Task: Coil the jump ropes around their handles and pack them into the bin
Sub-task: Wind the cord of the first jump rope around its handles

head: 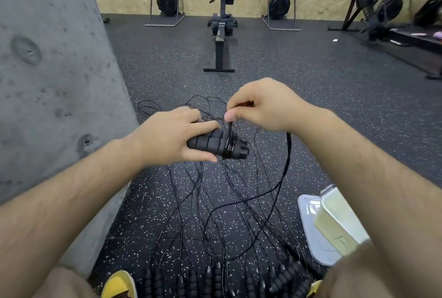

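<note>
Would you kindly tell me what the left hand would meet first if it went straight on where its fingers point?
Probably the rope stretched up from the handle that the left hand holds, then the right hand pinching it, though depth is unclear.

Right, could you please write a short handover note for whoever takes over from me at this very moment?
Left hand: grips the black foam handles of one jump rope, above the floor.
Right hand: pinches that rope's cord just above the handles.
Done: a few turns wound near the handles' end.
Left: finish this coil, then coil the loose ropes sprawled on the floor, whose grips lie by the feet, and pack all into the clear bin on the right. Its contents are not visible.
</note>
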Available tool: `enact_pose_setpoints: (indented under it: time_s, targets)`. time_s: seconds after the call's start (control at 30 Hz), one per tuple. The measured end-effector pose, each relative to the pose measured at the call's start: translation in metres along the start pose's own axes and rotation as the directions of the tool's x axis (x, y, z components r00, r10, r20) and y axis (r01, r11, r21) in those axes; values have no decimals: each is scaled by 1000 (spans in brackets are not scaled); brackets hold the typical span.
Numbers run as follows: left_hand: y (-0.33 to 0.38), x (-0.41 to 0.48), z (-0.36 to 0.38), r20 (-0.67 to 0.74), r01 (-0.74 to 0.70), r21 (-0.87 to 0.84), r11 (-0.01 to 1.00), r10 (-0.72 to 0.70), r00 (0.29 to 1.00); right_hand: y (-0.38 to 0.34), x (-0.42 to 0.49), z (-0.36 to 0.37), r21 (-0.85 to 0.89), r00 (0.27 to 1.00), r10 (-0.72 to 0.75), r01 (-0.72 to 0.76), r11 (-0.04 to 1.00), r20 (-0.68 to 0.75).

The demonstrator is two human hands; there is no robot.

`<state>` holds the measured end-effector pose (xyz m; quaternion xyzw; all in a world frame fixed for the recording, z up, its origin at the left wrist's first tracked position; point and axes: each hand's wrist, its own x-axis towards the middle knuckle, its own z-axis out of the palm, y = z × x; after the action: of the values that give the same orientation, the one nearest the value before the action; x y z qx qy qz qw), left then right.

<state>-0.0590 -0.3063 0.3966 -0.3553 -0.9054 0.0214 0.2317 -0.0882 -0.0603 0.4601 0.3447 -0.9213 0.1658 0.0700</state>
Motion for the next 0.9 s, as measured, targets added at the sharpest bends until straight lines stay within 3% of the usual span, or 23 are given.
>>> enact_pose_setpoints:
  time_s: [0.1, 0.23, 0.33, 0.37, 0.47, 0.6, 0.67, 0.77, 0.9]
  targets:
    - [6, 2, -8, -39, 24, -126, 992, -29, 999, 8, 3, 8, 346, 997, 55, -31, 938, -57]
    - [12, 5, -19, -108, 66, -348, 935, -110, 988, 6, 6, 23, 568, 989, 115, -42, 822, -93]
    - [16, 7, -24, -146, 139, -393, 909, -211, 967, -9, 12, 29, 808, 978, 210, -116, 577, -10]
    - [15, 8, -25, -156, 169, -400, 901, -249, 956, -15, 13, 31, 843, 967, 253, -151, 517, 18]
    - [9, 11, -30, -195, 266, -397, 879, -364, 911, -32, 12, 48, 789, 931, 356, -280, 547, 84]
    - [-11, 12, -35, -227, 428, -335, 840, -512, 828, -49, 16, 66, 864, 904, 354, -364, 348, 238]
    - [-20, 9, -32, -199, 484, -260, 835, -537, 820, -57, 16, 68, 865, 916, 353, -326, 381, 190]
    - [-26, 5, -24, -187, 510, -152, 846, -532, 826, -58, 16, 74, 777, 926, 366, -296, 555, 91]
    - [-24, 8, -17, -136, 543, -85, 835, -550, 824, -58, 11, 72, 667, 922, 368, -351, 657, 123]
